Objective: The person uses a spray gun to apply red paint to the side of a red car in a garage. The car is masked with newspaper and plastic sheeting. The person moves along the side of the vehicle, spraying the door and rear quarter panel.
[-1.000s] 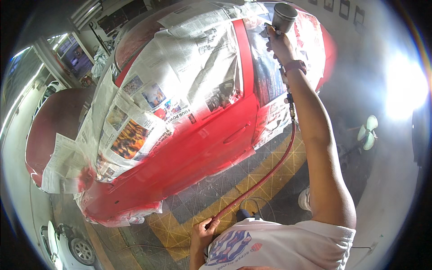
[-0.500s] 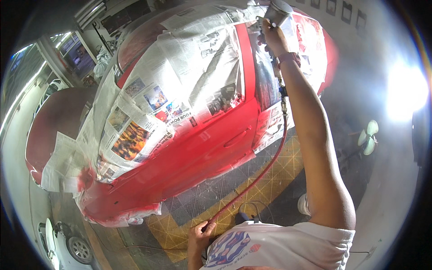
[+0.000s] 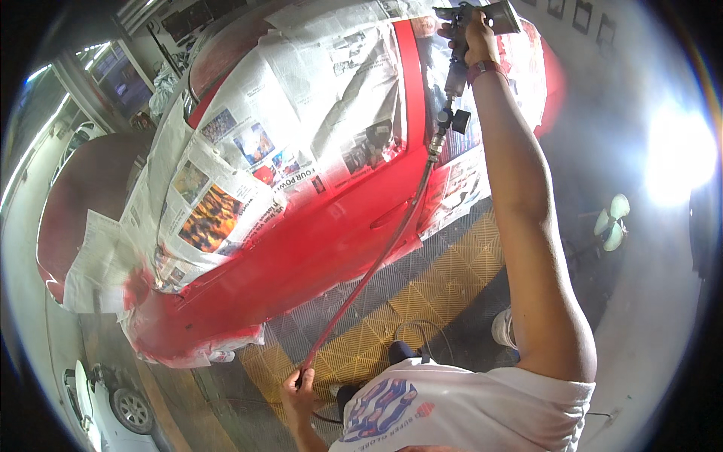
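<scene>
At the top of the view, my right hand is closed around the handle of a paint spray gun, its dark cup lying toward the right. A fitting with a black gauge hangs below the handle, joined to a red air hose. My left hand grips that hose low down, near my body. The gun is held over the masked side of a red car, whose red door panel lies beneath the hose. Newspaper sheets cover its windows.
Yellow and grey floor tiles run beside the car. At right are a green-bladed fan and a bright lamp. A dark red car panel stands left, and a white car's wheel shows lower left.
My right hand has turned the spray gun, so its cup now tips to the right. My left hand has moved left with the hose, which now crosses the door.
</scene>
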